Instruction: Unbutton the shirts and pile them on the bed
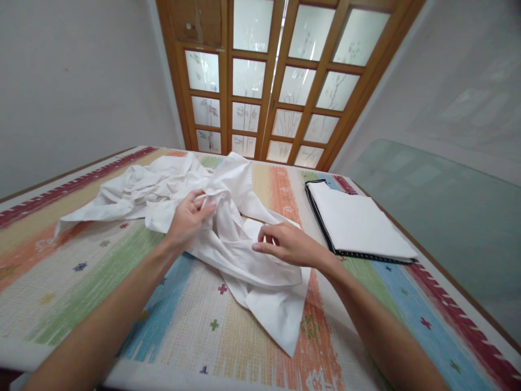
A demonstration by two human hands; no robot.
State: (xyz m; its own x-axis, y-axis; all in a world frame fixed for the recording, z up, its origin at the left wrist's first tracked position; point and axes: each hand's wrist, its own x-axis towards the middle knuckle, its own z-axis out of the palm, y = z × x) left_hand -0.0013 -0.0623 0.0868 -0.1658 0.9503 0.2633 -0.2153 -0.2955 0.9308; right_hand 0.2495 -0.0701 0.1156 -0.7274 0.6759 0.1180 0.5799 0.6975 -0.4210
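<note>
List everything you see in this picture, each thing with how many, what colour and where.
crumpled cloth: one, white, middle of the table, spreading to the far left
folded cloth: one, white, lying on the board at the right
board: one, dark-edged, under the folded cloth
table cover: one, striped in many colours, over the table
door: one, brown wood with frosted panes, behind the table
glass sheet: one, greenish, by the right wall
left hand: one, closed on the crumpled cloth
right hand: one, fingers curled on the crumpled cloth; unclear whether it grips
</note>
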